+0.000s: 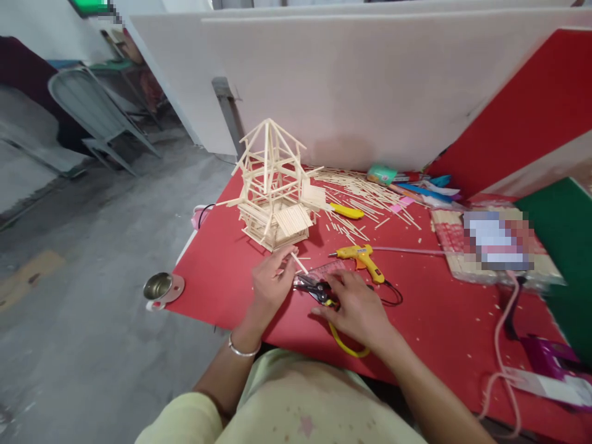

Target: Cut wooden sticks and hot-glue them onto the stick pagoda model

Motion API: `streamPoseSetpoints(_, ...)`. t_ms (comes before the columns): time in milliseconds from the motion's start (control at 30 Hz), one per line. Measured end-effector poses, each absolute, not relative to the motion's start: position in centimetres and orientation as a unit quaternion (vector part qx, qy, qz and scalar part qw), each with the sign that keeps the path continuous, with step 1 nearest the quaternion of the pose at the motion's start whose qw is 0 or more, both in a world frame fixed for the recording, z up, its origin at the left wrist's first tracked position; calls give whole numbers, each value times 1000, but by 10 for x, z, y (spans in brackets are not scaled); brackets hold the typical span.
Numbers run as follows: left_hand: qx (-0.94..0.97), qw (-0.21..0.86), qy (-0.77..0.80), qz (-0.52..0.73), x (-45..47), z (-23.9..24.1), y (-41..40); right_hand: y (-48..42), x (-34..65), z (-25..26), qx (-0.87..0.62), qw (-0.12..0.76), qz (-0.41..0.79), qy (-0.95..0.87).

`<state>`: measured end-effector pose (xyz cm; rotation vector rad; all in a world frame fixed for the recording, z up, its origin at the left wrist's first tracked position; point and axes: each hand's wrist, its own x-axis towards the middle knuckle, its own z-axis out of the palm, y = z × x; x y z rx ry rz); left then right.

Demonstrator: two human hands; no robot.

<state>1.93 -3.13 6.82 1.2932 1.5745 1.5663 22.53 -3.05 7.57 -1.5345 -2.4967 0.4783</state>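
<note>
My left hand (272,277) is closed in a pinch on a thin wooden stick (300,263), just in front of a tower-like model (272,185) built of such sticks. Beside it, my right hand (358,302) is on a pair of hand shears (319,291) with dark blades and yellow on the handles. Its fingers curl over one handle, partly hiding it; the other handle (346,345) shows below the palm. The blades point toward the stick. Under them lies a clear ruler (328,269).
A yellow glue gun (363,258) lies right of the ruler, its cord running right. Loose sticks (361,191) and a yellow cutter knife (346,211) are behind. A metal mug (164,290) stands at the red table's (208,271) left edge. Packaged sticks (446,246) lie right.
</note>
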Motion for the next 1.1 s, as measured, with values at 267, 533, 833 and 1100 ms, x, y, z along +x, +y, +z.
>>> streamPoseSetpoints(267,516,252,571,587,3,66,-21,-8,175,111,-441,256,353,-784)
streamPoseSetpoints(533,599,91,537,587,-11,54,-7,1,156,105,-418,336,351,-768)
streamPoseSetpoints(833,395,281,567,666,-7,46,-9,19,134,97,-426,384,274,-772)
streamPoseSetpoints(1100,257,476,498,678,-9,52,14,28,123,92,-439,380,237,-779)
